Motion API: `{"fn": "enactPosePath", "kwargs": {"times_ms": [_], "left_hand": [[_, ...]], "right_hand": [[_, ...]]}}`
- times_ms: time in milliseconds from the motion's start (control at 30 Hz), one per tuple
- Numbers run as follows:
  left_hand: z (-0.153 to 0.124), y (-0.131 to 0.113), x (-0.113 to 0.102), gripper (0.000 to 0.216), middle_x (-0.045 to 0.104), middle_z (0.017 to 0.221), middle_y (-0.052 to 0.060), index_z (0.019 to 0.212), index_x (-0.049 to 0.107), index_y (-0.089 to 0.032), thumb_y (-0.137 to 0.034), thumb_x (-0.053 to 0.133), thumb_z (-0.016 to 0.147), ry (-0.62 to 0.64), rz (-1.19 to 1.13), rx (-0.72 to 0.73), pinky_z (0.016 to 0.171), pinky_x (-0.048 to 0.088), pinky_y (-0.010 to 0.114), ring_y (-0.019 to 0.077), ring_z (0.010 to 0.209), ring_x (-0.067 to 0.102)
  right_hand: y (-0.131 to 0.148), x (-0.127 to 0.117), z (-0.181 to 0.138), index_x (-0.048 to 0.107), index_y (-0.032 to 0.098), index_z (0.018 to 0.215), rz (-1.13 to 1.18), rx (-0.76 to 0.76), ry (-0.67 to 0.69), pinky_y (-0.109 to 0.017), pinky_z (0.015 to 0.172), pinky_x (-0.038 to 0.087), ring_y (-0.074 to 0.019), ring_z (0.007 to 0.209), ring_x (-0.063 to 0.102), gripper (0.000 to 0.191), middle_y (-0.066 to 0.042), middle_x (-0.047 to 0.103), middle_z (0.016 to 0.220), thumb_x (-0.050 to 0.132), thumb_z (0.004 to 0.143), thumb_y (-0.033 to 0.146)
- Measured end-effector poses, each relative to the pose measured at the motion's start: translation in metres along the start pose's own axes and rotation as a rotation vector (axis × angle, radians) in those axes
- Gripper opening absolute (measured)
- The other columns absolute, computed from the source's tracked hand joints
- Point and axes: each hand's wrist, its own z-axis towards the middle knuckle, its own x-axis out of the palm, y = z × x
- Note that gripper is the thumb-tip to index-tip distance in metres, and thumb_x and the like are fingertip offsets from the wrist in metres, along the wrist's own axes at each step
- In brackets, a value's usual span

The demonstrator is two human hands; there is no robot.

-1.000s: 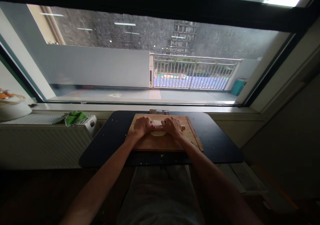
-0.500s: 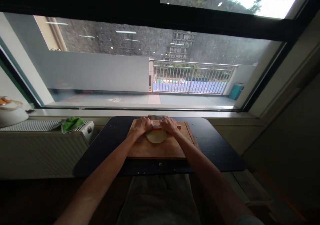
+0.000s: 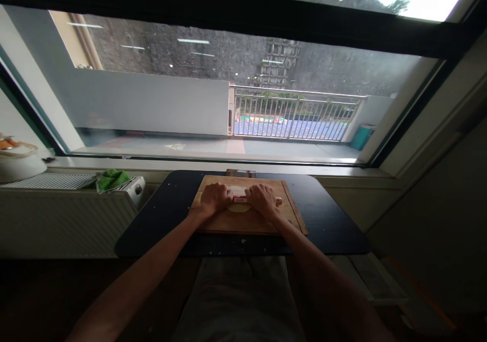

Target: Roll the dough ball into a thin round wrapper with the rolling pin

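Observation:
A rolling pin [image 3: 240,199] with a red-and-white label lies crosswise over a flat round of pale dough [image 3: 240,208]. My left hand [image 3: 216,197] is closed over the pin's left part, and my right hand [image 3: 262,198] grips it on the right, where the wooden end pokes out. Dough shows both beyond the pin and on the near side of it; the rest is covered by pin and hands. Beneath everything is a wooden cutting board [image 3: 228,226] with a groove down its right side.
The board rests on a dark table [image 3: 327,225] dotted with small crumbs. At its far edge stands a small flat item [image 3: 241,173], its kind unclear. Leftward, a green cloth [image 3: 111,179] and a white pot [image 3: 21,164] are by a radiator [image 3: 57,220]. A window ledge [image 3: 182,165] runs behind.
Both hands have drawn the rolling pin toward me, from the dough's far edge to across its middle. The camera view has shifted slightly.

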Motion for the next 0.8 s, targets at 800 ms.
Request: {"fn": "enactPosePath", "kwargs": {"times_ms": [800], "left_hand": [[0.061,-0.003,0.01,0.052,0.08,0.111,0.023,0.111,0.082,-0.011,-0.047,0.046,0.1,0.047,-0.032,-0.046,0.092,0.057,0.036,0.0322,0.107,0.078]], "right_hand": [[0.003,-0.011,0.041,0.082,0.014,0.106,0.019,0.042,0.089,-0.029,0.077,0.047,-0.0263,0.094,0.076,0.037,-0.019,0.082,0.108,0.05,0.105,0.032]]}}
